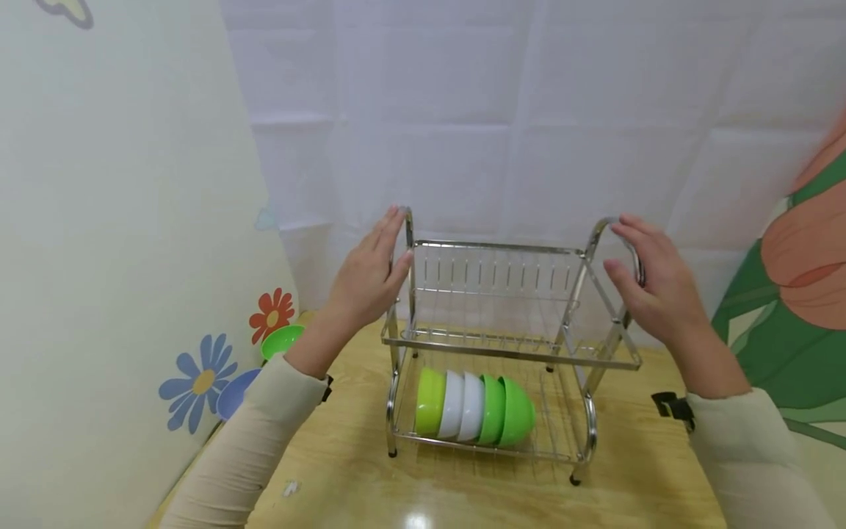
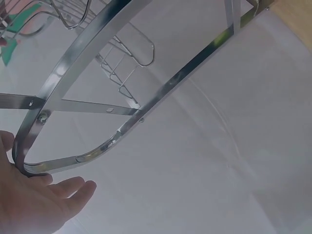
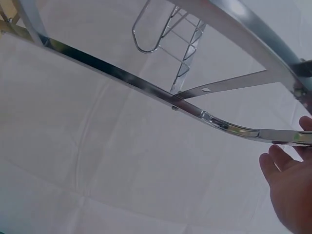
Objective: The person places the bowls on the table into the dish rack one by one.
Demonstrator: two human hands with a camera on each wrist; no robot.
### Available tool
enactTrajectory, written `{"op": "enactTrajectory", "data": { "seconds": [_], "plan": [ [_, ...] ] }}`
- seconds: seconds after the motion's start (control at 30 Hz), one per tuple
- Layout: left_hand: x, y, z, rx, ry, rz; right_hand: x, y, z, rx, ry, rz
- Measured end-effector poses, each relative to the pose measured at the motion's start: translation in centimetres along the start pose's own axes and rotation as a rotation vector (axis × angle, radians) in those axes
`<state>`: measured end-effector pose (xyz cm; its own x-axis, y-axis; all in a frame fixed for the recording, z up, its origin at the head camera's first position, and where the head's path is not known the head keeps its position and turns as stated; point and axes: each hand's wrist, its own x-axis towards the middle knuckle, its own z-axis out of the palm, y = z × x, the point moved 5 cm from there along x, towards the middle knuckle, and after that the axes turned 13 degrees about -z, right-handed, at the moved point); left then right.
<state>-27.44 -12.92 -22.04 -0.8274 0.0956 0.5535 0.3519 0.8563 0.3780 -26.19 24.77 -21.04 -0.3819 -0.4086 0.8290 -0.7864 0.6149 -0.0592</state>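
Note:
A two-tier chrome dish rack (image 1: 512, 355) stands on the wooden table. My left hand (image 1: 367, 279) lies with straight fingers against the rack's left side frame, near its curved top. At the opposite end, my right hand (image 1: 657, 290) rests on the right curved top with relaxed fingers. Both wrist views show the metal side frame (image 2: 73, 68) meeting the palm or fingers. On the lower tier, bowls stand on edge, nested in a row: a yellow-green bowl (image 1: 430, 402), two white bowls (image 1: 452, 404) and two green bowls (image 1: 518, 413).
Partly behind my left forearm, a green bowl (image 1: 282, 339) and a bluish-purple bowl (image 1: 236, 393) sit at the table's left edge. White cloth (image 1: 463, 132) hangs behind the rack. Painted flowers decorate the left wall (image 1: 132, 184). A small white scrap (image 1: 291, 488) lies on the wooden table (image 1: 350, 477).

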Motion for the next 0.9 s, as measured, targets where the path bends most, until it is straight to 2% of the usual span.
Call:
{"op": "enactTrajectory", "data": {
  "seconds": [0.2,0.4,0.6,0.9],
  "plan": [
    [-0.9,-0.9,-0.7,-0.042,-0.073,-0.001,-0.2,0.5,0.6,0.000,-0.009,0.030],
    [-2.5,-3.7,-1.5,-0.053,-0.118,-0.048,-0.4,0.3,0.7,-0.026,0.029,0.013],
    [-3.8,-7.0,-1.8,0.027,-0.153,-0.120,-0.7,0.1,0.4,-0.044,0.095,0.012],
    [-5.7,-11.2,-2.7,0.127,-0.171,-0.172,-1.3,0.2,0.2,-0.038,0.168,0.011]
  ]
}}
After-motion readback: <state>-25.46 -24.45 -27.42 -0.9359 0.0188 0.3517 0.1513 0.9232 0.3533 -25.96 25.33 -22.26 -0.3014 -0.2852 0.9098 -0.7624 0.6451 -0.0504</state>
